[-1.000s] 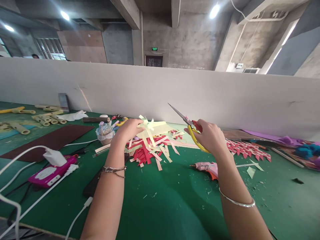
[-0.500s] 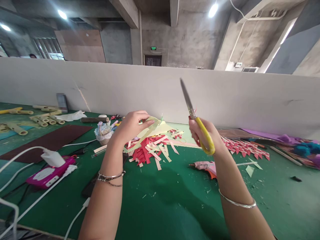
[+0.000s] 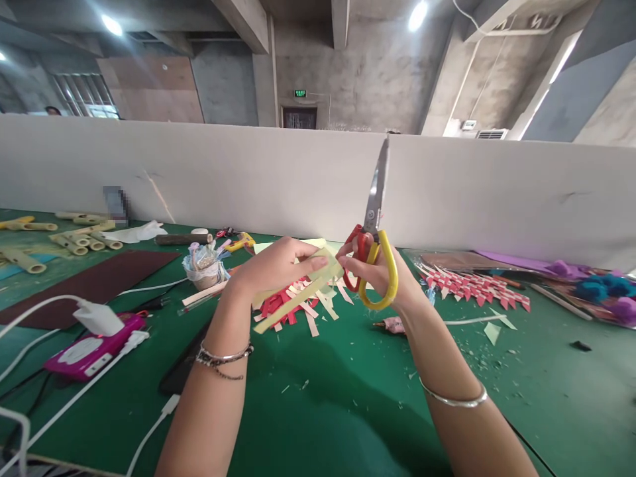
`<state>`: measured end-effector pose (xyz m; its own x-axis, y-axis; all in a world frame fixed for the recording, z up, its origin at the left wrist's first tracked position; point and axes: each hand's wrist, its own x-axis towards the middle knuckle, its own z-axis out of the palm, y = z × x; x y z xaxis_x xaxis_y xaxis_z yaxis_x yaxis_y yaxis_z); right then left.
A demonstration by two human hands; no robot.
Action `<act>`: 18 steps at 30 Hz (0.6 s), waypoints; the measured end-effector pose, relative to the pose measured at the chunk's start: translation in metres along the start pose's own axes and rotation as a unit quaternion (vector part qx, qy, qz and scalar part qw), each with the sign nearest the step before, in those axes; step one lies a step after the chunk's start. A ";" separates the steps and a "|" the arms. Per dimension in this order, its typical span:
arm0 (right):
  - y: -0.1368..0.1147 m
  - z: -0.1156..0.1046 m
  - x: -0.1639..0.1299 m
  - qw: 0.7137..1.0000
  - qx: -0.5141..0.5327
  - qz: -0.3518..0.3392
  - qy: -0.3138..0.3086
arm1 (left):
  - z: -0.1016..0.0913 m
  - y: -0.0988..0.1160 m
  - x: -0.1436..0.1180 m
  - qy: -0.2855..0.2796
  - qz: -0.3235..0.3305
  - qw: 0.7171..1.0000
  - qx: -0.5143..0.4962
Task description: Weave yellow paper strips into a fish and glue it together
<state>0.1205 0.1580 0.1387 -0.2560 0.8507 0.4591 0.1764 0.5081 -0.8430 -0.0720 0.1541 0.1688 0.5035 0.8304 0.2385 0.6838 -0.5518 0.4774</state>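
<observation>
Pale yellow-green paper strips are pinched in my left hand, with one long strip slanting down to the left. My right hand holds scissors with one red and one yellow handle. Their blades point upward and look closed together. The fingertips of my right hand are at the right end of the paper; whether they grip it is hard to tell. Under my hands lies a heap of red, pink and cream paper strips on the green table.
A glue gun lies partly behind my right wrist. Red-and-white woven paper is at the right. To the left stand a small cup of odds and ends, a magenta power strip with white cables, and bamboo pieces.
My right hand with the scissors has moved left, close to my left hand, and the blades have turned more upright. My left hand has shifted slightly right and down with the paper.
</observation>
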 end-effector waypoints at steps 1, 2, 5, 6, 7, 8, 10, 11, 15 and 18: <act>0.001 0.000 0.000 1.000 0.011 0.003 -0.014 | 0.001 0.000 0.001 -0.005 0.000 1.000 -0.003; 0.003 0.000 0.000 0.999 0.021 0.005 -0.026 | 0.001 0.000 0.001 -0.007 0.000 1.000 -0.005; 0.006 -0.001 -0.001 0.998 0.030 0.006 -0.057 | 0.001 0.000 0.002 0.007 0.006 1.000 -0.002; 0.006 -0.001 -0.001 0.997 0.027 0.004 -0.067 | 0.001 0.000 0.002 0.014 0.007 1.000 0.001; 0.006 -0.001 -0.002 0.997 0.024 0.004 -0.076 | 0.001 0.000 0.002 0.020 0.008 1.000 0.005; 0.006 -0.001 -0.002 0.996 0.019 0.005 -0.084 | 0.001 0.000 0.002 0.026 0.008 1.000 0.009; 0.006 0.002 -0.002 0.996 0.010 0.003 -0.092 | 0.002 0.001 0.002 0.033 0.007 0.999 0.022; 0.005 0.003 -0.002 0.996 0.006 0.002 -0.089 | 0.002 0.001 0.002 0.037 0.007 0.999 0.032; 0.004 0.007 -0.001 0.998 0.016 0.018 -0.049 | 0.004 0.002 0.003 0.139 0.046 0.986 0.074; 0.007 0.004 0.002 0.998 0.057 0.014 0.000 | 0.003 0.002 0.004 0.297 0.103 0.946 0.080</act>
<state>0.1179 0.1622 0.1326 -0.2533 0.8643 0.4345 0.0746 0.4653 -0.8820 -0.0667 0.1562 0.1687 0.2815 0.5739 0.7690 0.6985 -0.6720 0.2458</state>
